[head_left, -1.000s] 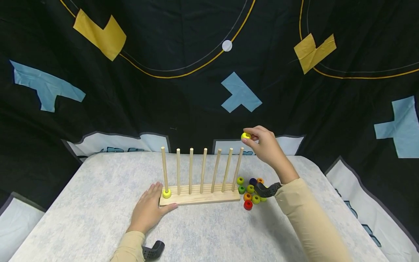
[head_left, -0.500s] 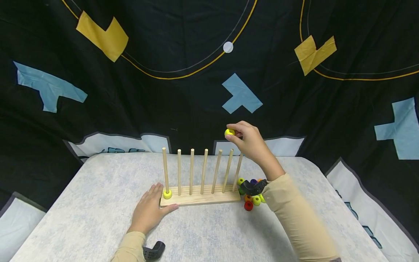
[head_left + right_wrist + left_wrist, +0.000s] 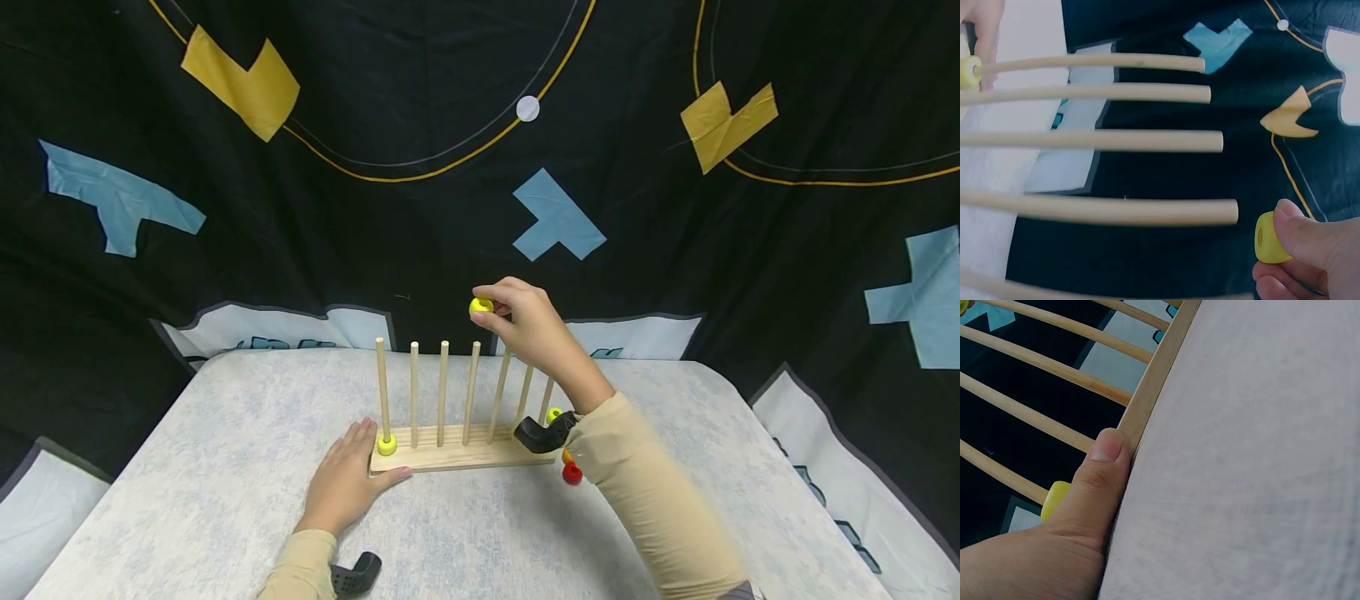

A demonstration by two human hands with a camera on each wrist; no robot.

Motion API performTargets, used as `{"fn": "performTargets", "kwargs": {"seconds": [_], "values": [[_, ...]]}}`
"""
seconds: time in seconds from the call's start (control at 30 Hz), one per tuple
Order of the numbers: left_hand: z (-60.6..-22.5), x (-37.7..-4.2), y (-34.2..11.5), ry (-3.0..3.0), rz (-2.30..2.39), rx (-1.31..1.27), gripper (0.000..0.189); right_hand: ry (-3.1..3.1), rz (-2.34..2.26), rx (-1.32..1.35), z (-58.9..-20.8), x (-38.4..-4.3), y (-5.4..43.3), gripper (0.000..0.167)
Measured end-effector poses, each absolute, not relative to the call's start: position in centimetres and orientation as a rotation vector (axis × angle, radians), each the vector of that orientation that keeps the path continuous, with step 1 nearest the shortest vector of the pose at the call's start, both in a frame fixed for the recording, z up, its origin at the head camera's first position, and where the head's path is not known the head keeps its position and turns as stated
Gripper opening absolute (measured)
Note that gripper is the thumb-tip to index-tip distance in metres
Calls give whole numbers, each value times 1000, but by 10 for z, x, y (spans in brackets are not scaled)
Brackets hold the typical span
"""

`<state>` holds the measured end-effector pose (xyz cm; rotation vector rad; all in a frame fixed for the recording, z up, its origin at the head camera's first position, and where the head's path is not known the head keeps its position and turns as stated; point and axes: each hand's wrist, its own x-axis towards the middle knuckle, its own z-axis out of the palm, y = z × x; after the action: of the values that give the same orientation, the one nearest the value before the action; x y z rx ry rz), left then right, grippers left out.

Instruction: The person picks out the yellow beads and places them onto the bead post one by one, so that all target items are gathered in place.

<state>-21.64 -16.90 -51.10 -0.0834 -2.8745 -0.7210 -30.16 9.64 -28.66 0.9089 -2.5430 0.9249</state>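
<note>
My right sleeve [image 3: 645, 492] and black wrist device [image 3: 542, 435] are hiding most loose beads [image 3: 572, 474] and part of the rack's [image 3: 457, 457] right end. My right hand [image 3: 531, 327] is blocking some peg tops, pinching a yellow bead [image 3: 478, 309], rounded, bored through, above the pegs [image 3: 471, 392]. My left hand [image 3: 341, 479] is lying extended against the rack's left end, mostly cut off in its wrist view.
</note>
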Motion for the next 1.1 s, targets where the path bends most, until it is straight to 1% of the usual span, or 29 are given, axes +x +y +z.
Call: {"fn": "performTargets", "kwargs": {"seconds": [0.6,1.1], "values": [[-509,-214,-167,-2887,-723,-64,109,-2496,912,1081,-288,-291,49,36],[-509,-215,-168,-2885,-734,-81,112,-2443,902,1238,-294,-284,17,36]]}}
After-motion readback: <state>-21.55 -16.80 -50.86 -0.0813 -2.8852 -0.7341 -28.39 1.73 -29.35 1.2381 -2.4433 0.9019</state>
